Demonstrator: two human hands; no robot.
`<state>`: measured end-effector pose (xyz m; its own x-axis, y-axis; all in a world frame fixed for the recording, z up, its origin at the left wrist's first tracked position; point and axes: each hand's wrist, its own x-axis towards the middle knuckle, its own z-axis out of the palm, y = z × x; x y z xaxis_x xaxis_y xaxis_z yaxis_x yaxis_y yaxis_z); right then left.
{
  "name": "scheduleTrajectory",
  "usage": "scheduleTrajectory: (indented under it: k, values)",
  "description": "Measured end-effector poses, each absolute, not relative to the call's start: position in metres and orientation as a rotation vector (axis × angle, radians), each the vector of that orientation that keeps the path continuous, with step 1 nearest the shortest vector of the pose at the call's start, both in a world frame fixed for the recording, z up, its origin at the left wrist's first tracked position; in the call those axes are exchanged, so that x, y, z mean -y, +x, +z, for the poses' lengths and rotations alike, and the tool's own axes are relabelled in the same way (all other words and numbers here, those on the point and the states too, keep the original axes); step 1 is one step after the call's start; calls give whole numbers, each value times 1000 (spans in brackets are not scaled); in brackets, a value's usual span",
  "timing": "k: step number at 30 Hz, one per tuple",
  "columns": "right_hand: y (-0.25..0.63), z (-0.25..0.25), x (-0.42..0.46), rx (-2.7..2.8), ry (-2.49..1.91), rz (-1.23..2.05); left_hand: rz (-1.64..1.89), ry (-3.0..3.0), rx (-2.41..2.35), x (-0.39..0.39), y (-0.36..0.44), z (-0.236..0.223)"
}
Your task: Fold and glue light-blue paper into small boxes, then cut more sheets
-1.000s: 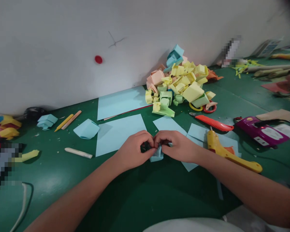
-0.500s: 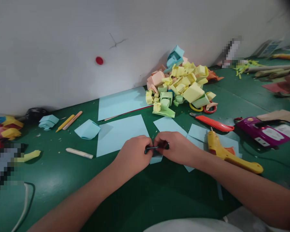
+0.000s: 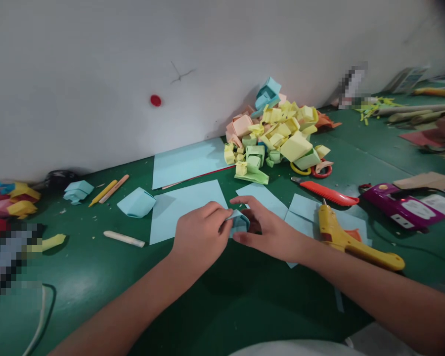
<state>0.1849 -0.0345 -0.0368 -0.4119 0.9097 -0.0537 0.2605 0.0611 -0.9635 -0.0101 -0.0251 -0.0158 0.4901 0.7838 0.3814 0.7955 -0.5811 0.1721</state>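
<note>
Both hands meet at the middle of the green table over a small folded light-blue paper piece. My left hand pinches its left edge with closed fingers. My right hand cups the piece from the right, thumb and forefinger curved around it. Light-blue paper sheets lie right behind the hands: a large sheet to the left and smaller squares to the right.
A heap of folded yellow, green, pink and blue paper pieces sits against the white wall. A yellow glue gun, an orange cutter, scissors and a purple device lie to the right. Pencils, a white stick and folded blue pieces lie left.
A thin dark tool held between the two hands half a second ago is gone from sight. The hands have turned and now hold the folded blue piece up between them.
</note>
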Motion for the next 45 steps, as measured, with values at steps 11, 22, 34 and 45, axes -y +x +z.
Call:
scheduleTrajectory:
  k: [11,22,34,45]
  values:
    - [180,-45,31,1632,-1190,1066,-319,-2492,1641,26,12,-15]
    - [197,-24,13,1974,-1735,569,-874,-2404,1827,19,54,-39]
    - [197,-28,6,2066,-1932,369,-901,-2390,2336,11,71,-37]
    - [193,-13,15,2130,-2110,231,-791,-2407,2191,8,66,-40]
